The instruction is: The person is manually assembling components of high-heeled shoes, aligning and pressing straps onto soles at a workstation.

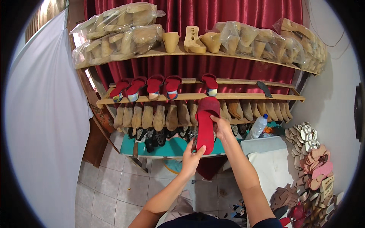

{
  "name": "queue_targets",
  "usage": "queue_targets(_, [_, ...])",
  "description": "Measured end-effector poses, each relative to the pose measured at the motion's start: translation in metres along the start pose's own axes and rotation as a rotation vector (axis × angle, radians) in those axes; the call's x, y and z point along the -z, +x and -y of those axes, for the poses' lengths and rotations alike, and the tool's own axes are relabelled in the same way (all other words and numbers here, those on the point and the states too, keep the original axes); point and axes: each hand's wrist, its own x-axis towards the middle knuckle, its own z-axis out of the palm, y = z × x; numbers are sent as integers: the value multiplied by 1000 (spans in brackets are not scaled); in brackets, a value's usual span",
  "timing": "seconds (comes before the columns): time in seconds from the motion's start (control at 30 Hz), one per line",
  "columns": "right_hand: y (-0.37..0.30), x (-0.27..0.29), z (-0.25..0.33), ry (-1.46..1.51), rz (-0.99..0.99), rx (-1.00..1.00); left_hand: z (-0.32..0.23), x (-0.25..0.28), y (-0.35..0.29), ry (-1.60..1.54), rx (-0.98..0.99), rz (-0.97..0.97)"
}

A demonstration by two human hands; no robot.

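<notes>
A red slide sandal (205,128) is held up in front of the rack between both my hands, its open toe band at the far end and its heel toward me. My left hand (192,157) grips the heel, thumb on top of the footbed. Along the right edge near the band, my right hand (221,127) is closed on the same sandal. Behind it, several red sandals (155,84) with patterned heels stand on the rack's slats, and one more red sandal (210,83) stands apart from them. The sandal's underside is hidden.
Wooden shoe lasts (148,117) line a lower bar. Bagged wooden heels (118,41) fill the top shelf (243,59). A dark sole (264,89) lies on the slats. A water bottle (258,127) stands right, near piled shoe parts (317,163). White cloth (45,114) hangs left.
</notes>
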Motion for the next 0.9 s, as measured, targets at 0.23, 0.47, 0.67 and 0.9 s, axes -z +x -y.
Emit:
queue_targets(0.23, [115, -53, 26, -64, 85, 23, -25, -2, 108, -9, 5, -124])
queue_targets(0.47, [237, -63, 0, 127, 20, -137, -42, -10, 183, -28, 18, -198])
queue_targets(0.67, [233, -96, -4, 75, -81, -124, -38, 7, 216, -50, 57, -271])
queue_targets(0.9, [227, -102, -5, 76, -77, -117, -38, 6, 223, -20, 54, -327])
